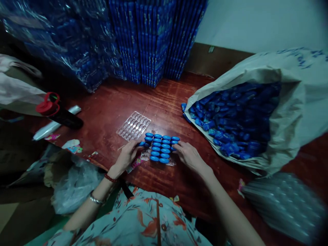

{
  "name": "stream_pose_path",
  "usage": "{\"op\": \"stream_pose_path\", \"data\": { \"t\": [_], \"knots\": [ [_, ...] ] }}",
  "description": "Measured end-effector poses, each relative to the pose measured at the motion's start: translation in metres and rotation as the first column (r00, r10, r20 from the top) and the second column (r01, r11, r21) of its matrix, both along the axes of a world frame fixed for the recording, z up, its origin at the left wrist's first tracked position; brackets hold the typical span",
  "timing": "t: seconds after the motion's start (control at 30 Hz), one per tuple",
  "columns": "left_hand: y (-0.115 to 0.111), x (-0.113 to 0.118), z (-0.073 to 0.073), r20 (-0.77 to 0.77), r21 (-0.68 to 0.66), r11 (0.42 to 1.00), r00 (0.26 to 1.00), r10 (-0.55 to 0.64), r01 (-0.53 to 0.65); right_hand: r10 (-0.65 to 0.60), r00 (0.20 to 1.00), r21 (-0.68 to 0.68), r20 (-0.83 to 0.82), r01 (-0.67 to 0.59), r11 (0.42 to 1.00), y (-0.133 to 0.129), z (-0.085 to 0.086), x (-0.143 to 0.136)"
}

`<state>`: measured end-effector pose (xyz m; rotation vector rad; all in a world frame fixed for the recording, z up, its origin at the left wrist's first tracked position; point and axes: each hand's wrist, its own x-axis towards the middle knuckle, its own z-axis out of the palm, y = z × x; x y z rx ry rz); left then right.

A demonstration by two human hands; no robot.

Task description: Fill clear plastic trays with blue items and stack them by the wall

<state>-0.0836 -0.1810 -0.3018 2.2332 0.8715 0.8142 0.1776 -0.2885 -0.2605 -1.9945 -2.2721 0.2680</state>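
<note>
In front of me, rows of glossy blue oval pieces point(161, 145) sit in a clear moulded plastic tray point(171, 163), of which only the lower edge shows. My left hand point(128, 153) is closed at the tray's left side, its fingertips on a blue oval piece point(141, 144). On the opposite side, my right hand point(188, 154) has its fingers bent and pressed on another blue piece point(174, 142) at the right edge. Just beyond my left hand lies a second clear tray point(134, 125) with its hollows unfilled.
A white sack point(284, 136) lies open on the right, full of blue pieces point(235, 119). Stacked blue packs point(151, 44) stand at the back. A red-lidded dark bottle point(65, 116) is on the left. Nested clear trays point(287, 205) rest at lower right of the wooden table point(166, 94).
</note>
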Motion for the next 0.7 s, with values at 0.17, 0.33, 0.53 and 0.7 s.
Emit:
{"op": "stream_pose_path", "data": {
  "t": [0.17,0.33,0.53,0.7],
  "knots": [
    [0.012,0.006,0.002,-0.185,0.110,0.976,0.968,-0.168,0.190,-0.070,0.997,0.052,0.014,0.069,0.996,-0.006,-0.010,-0.002],
    [0.017,0.019,0.010,-0.322,0.125,0.934,0.904,-0.280,0.334,-0.116,0.993,0.205,0.013,0.111,0.972,-0.014,-0.031,-0.002],
    [0.021,0.021,0.017,-0.404,0.243,0.856,0.850,-0.338,0.455,-0.154,0.988,0.350,-0.009,0.148,0.925,-0.026,-0.046,-0.013],
    [0.026,0.009,-0.005,-0.336,0.439,0.847,0.929,-0.154,0.299,-0.295,0.941,0.518,-0.167,0.338,0.785,-0.026,-0.052,0.025]
  ]
}}
